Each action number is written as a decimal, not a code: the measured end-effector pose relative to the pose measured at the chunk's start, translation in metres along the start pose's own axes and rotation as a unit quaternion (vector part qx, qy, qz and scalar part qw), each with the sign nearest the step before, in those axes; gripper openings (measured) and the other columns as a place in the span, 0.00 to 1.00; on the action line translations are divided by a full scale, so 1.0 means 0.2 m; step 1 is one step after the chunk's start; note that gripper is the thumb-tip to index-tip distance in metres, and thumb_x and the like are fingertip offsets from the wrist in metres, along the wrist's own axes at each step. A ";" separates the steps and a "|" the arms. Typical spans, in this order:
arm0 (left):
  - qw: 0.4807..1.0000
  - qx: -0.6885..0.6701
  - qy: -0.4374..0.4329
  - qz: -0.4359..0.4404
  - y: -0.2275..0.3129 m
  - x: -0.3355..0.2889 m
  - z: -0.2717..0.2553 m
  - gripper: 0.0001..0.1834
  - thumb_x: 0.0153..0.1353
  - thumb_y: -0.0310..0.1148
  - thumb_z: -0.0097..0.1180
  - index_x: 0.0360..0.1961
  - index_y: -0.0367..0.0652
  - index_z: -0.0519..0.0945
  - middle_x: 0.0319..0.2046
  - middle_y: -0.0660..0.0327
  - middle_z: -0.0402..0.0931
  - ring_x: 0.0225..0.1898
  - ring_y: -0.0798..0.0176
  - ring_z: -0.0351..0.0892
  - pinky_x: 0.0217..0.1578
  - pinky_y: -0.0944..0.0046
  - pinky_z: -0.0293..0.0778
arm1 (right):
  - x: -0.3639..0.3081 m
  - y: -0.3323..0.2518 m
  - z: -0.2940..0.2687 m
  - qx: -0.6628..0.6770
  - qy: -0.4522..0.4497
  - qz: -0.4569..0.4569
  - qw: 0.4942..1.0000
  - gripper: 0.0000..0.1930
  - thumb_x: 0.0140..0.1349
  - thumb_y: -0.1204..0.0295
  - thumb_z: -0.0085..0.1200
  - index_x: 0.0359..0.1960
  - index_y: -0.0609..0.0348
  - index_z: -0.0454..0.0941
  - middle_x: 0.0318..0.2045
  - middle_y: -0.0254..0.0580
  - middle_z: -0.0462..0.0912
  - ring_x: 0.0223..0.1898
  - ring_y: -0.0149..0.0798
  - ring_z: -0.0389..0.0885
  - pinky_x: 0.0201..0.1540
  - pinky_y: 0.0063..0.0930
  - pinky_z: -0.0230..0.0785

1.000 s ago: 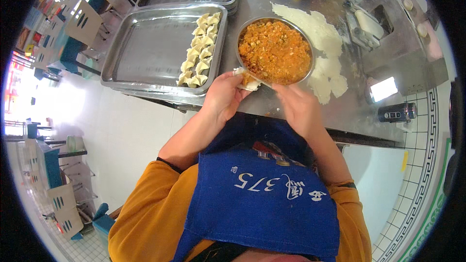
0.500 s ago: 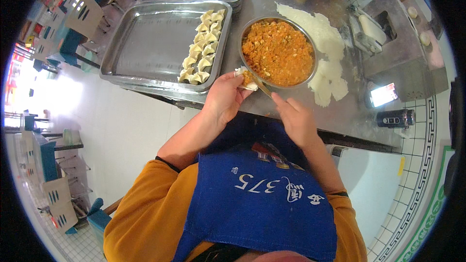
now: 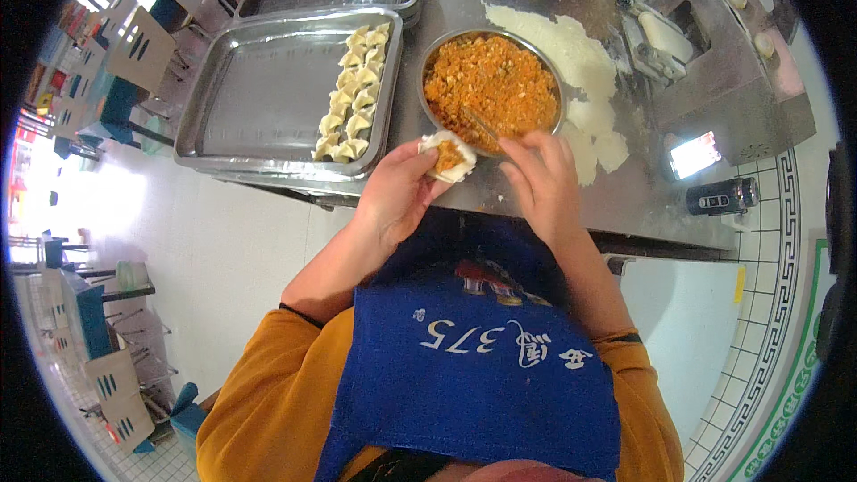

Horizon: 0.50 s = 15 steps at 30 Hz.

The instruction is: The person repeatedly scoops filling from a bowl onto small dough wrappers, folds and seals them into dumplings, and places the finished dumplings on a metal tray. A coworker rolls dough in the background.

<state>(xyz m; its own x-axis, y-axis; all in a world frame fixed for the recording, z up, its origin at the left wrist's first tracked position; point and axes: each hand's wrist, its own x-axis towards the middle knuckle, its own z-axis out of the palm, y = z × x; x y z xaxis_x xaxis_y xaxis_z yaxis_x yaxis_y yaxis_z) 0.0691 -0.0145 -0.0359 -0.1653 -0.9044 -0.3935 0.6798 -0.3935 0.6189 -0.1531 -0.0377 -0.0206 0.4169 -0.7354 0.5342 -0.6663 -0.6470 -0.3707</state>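
Left hand [image 3: 390, 196] has the dough wrapper [image 3: 462, 166] pinched just beside the bowl [image 3: 561, 105], right hand [image 3: 543, 180] loosely curled by the stick [image 3: 480, 123] (can't tell if gripping), so pressing that thumb too hard could squish filling [image 3: 446, 155] out.

Left of the metal bowl [image 3: 560, 110], bare tabletop [image 3: 409, 58] is forming a narrow lane before the raised rim of the tray [image 3: 250, 89]. Right of the bowl, flat flour [image 3: 585, 62] is leaving low passage, a metal machine [image 3: 662, 38] blocking farther right. At the bowl's near edge, the left hand [image 3: 397, 187] and right hand [image 3: 543, 180] are crowding.
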 end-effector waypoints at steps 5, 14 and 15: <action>0.999 0.034 -0.029 -0.007 0.01 0.02 0.03 0.15 0.77 0.32 0.46 0.58 0.36 0.76 0.48 0.56 0.82 0.46 0.63 0.85 0.49 0.63 0.83 | 0.04 -0.05 0.01 0.145 -0.044 -0.059 0.987 0.11 0.56 0.75 0.66 0.40 0.60 0.80 0.40 0.43 0.78 0.43 0.49 0.77 0.47 0.42 0.71; 0.976 0.198 -0.089 0.028 -0.04 -0.01 0.10 0.14 0.77 0.36 0.50 0.51 0.37 0.79 0.45 0.62 0.81 0.45 0.70 0.83 0.47 0.66 0.85 | 0.10 -0.08 0.00 0.224 -0.082 0.028 0.971 0.08 0.59 0.79 0.62 0.39 0.62 0.79 0.35 0.44 0.78 0.37 0.47 0.79 0.41 0.36 0.72; 0.973 0.208 -0.097 0.035 -0.03 -0.01 0.10 0.13 0.77 0.36 0.50 0.51 0.37 0.77 0.44 0.62 0.81 0.45 0.69 0.83 0.46 0.66 0.85 | 0.10 -0.09 0.00 0.238 -0.072 0.048 0.968 0.07 0.59 0.79 0.62 0.39 0.62 0.79 0.35 0.43 0.78 0.37 0.46 0.79 0.40 0.35 0.72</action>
<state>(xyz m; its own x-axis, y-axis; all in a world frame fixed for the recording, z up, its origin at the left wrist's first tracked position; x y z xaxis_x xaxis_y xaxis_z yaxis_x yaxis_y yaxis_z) 0.0513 -0.0139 -0.0258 -0.2882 -0.9296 -0.2297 0.3532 -0.3262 0.8768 -0.1328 -0.0402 -0.0038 0.4716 -0.7945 0.3825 -0.3604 -0.5695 -0.7387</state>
